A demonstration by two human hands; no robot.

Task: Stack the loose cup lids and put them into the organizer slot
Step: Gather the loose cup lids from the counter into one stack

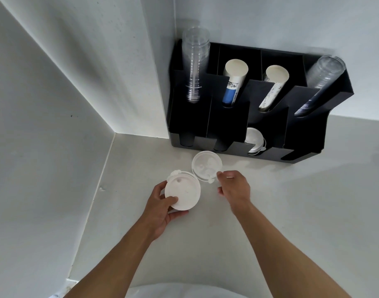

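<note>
While my left hand [162, 208] grips a stack of lids [182, 195] mid-frame, my right hand's [234, 187] fingers [221, 174] pinch a single lid [206, 166] just below the organizer [225, 117].

2 bare forearms and hands [162, 208], no sleeves, white garment [167, 291] below

You get soft, even light, faint shadows under both hands, and wide-angle bending at the edges
</note>
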